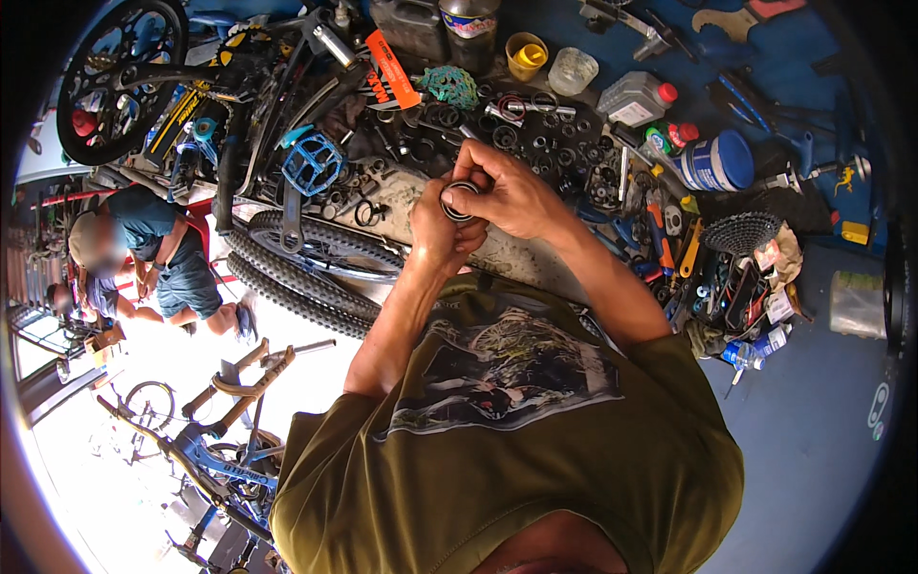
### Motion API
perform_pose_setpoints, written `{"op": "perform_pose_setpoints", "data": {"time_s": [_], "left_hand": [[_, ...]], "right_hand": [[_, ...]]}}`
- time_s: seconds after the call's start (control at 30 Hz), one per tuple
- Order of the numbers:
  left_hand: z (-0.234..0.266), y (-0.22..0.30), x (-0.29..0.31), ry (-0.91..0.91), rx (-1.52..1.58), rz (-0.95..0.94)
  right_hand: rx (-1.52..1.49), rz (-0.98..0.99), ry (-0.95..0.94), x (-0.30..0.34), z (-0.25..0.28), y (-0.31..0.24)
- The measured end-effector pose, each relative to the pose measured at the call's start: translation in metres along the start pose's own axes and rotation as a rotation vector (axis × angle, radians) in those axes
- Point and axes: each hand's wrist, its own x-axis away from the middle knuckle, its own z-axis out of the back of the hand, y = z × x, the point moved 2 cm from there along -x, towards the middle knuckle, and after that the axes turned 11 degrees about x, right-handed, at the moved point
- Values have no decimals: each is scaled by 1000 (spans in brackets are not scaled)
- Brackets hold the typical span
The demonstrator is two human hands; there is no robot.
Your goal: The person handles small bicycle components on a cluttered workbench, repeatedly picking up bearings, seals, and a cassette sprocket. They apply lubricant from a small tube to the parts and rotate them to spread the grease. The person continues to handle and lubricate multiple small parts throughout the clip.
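Over the near edge of a cluttered workbench (507, 251), my two hands meet around a small round metal ring that looks like a bearing (458, 216). My left hand (432, 228) is closed, its curled fingers cradling the ring from the left and below. From the right, my right hand (514, 194) pinches it, the thumb lying across its face and hiding part of it. Just beyond the hands lie several loose rings and small metal parts (507, 139). A blue flat pedal (313, 164) on a crank arm sits left of them.
Knobby tyres (296, 277) lie beside my left forearm. Bottles (639, 99), a blue-and-white tub (717, 161), a cassette (741, 232) and hand tools (660, 239) crowd the right side. Another person (177, 239) sits at the far left; bicycle frames (206, 454) stand lower left.
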Motion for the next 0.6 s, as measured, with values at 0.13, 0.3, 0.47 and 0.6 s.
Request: {"op": "perform_pose_setpoints", "data": {"time_s": [0.13,0.3,0.47,0.6], "left_hand": [[-1,2,-4,-12,-56,-39],[7,-3,-13,-51,-60,-81],[-5,5,-14,-11,-159,-281],[-3,11,-11,19,-200,-399]], "right_hand": [[-152,-6,43,1,-4,9],[-157,-40,69,8,4,11],[49,-24,186,19,31,-8],[190,93,280,33,42,-15]]}}
